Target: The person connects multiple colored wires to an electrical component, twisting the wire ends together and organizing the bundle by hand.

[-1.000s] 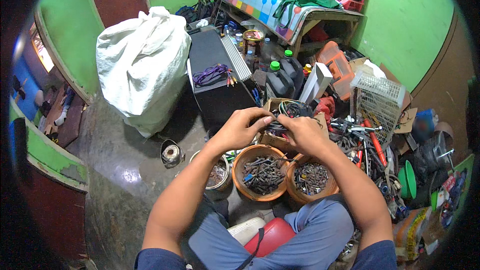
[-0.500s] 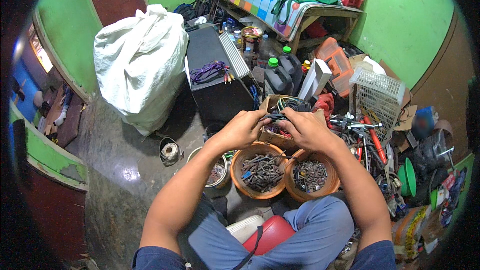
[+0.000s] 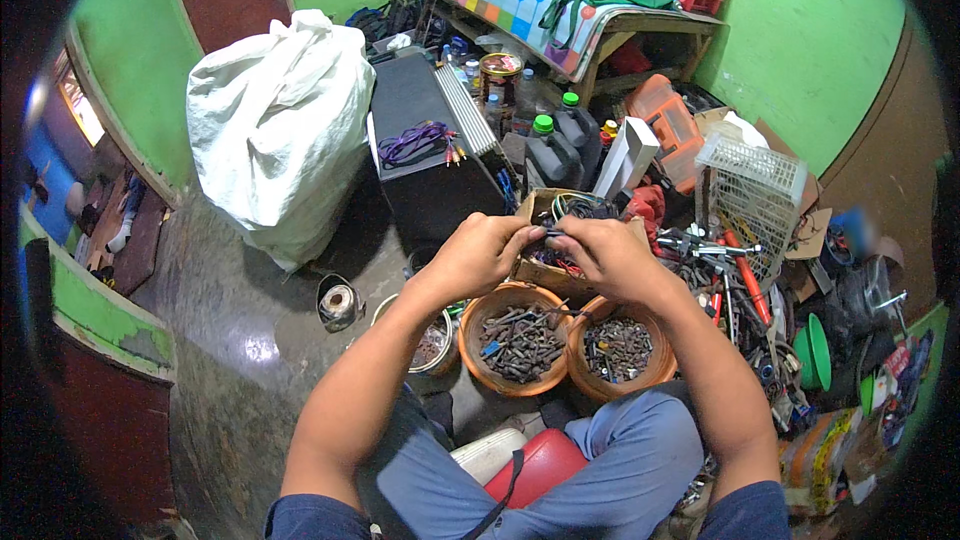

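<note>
Both hands meet above the far rims of two orange-brown bowls. My left hand (image 3: 482,252) is closed in a pinch, and my right hand (image 3: 607,254) pinches close beside it. Between the fingertips shows a short dark piece of cable (image 3: 552,232), mostly covered by the fingers. Just behind them stands an open cardboard box (image 3: 530,204) with tangled wires (image 3: 585,206) inside. The left bowl (image 3: 474,365) contains a heap of dark, screw-like metal pieces (image 3: 522,348) and a small blue bit. Smaller metal pieces (image 3: 618,352) fill the right bowl (image 3: 590,390).
A white bucket (image 3: 440,355) stands left of the bowls. Beyond are a black speaker-like box (image 3: 435,200) with purple cables (image 3: 412,143) and a large white sack (image 3: 275,140). Tools (image 3: 735,275) and a white plastic crate (image 3: 755,190) crowd the right side.
My fingertips have come closer together, and less of the dark cable shows between them. The bowls and the things around have stayed in place.
</note>
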The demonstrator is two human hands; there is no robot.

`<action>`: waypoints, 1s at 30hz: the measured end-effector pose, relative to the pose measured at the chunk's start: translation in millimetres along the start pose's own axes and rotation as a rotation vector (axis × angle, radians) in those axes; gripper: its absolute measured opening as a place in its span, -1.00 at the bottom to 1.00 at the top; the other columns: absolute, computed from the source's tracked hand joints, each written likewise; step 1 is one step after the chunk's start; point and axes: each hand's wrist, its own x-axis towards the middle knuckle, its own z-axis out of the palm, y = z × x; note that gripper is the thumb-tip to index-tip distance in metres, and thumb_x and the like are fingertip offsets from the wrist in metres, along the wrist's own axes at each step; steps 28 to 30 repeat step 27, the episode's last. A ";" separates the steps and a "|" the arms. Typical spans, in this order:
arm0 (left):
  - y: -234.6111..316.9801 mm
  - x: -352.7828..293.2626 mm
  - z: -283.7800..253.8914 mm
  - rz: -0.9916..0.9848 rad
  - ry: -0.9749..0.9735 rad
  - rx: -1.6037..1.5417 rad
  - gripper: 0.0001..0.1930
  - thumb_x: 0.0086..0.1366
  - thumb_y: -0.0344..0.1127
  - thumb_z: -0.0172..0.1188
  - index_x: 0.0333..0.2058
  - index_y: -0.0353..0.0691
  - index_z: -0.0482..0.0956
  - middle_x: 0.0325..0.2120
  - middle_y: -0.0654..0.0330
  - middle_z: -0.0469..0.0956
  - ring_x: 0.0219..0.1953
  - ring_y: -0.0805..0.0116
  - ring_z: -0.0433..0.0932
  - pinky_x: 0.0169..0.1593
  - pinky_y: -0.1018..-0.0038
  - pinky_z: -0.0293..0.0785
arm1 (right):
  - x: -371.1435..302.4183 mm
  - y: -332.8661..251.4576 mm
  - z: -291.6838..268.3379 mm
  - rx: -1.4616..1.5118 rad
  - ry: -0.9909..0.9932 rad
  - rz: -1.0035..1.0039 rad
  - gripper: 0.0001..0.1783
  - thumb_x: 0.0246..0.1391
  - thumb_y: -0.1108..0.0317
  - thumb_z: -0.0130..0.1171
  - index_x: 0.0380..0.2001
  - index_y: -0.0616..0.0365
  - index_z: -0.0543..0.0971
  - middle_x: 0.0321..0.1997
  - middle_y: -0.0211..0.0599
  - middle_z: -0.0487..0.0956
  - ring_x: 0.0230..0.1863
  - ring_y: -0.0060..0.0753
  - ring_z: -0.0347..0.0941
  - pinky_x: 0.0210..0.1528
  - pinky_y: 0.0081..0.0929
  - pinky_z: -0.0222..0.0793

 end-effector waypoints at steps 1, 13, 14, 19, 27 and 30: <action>-3.0 -0.8 0.7 -0.010 -0.021 0.038 -0.74 0.40 -0.26 0.07 -0.33 -0.36 0.59 -0.60 -0.16 0.50 -0.53 -0.14 0.52 -0.40 0.19 0.40 | -1.8 -2.6 0.0 -0.068 -0.016 -0.044 -0.76 0.22 0.18 0.11 -0.22 0.14 0.51 -0.32 -0.04 0.58 -0.18 0.07 0.50 -0.15 0.01 0.35; 2.2 -2.2 8.3 -0.043 0.029 0.176 -0.70 0.36 -0.13 0.14 -0.31 -0.30 0.61 -0.52 -0.16 0.56 -0.43 -0.12 0.60 -0.35 0.15 0.45 | -0.4 -7.4 16.8 -0.151 -0.145 0.015 -0.73 0.12 0.31 0.18 -0.20 0.29 0.52 -0.19 0.04 0.59 -0.16 0.14 0.56 -0.11 -0.04 0.51; 1.1 -2.1 7.9 -0.037 0.074 0.140 -0.69 0.35 -0.12 0.15 -0.29 -0.30 0.60 -0.50 -0.15 0.57 -0.42 -0.11 0.61 -0.35 0.16 0.45 | 2.1 -6.1 17.8 -0.109 -0.131 0.028 -0.74 0.11 0.33 0.18 -0.20 0.30 0.51 -0.19 0.06 0.59 -0.17 0.16 0.56 -0.12 -0.02 0.50; -6.1 4.8 12.1 -0.206 0.292 -0.390 -0.55 0.44 0.00 0.04 0.03 -0.30 0.43 -0.37 -0.04 0.65 -0.28 0.22 0.68 -0.20 0.28 0.52 | 10.0 17.9 29.8 0.143 0.267 0.109 -0.83 0.13 0.40 0.13 -0.32 0.33 0.53 -0.36 0.14 0.58 -0.24 0.29 0.52 -0.20 0.00 0.44; -19.7 8.7 36.1 -0.176 0.110 -0.291 -0.73 0.34 -0.20 0.22 -0.12 -0.26 0.57 -0.48 0.16 0.64 -0.42 0.45 0.61 -0.28 0.39 0.52 | 21.5 22.9 30.4 0.663 0.452 0.461 -0.67 0.32 0.20 0.08 -0.36 0.25 0.61 -0.54 -0.21 0.61 -0.58 -0.38 0.54 -0.45 -0.44 0.45; -19.7 8.7 36.1 -0.176 0.110 -0.291 -0.73 0.34 -0.20 0.22 -0.12 -0.26 0.57 -0.48 0.16 0.64 -0.42 0.45 0.61 -0.28 0.39 0.52 | 21.5 22.9 30.4 0.663 0.452 0.461 -0.67 0.32 0.20 0.08 -0.36 0.25 0.61 -0.54 -0.21 0.61 -0.58 -0.38 0.54 -0.45 -0.44 0.45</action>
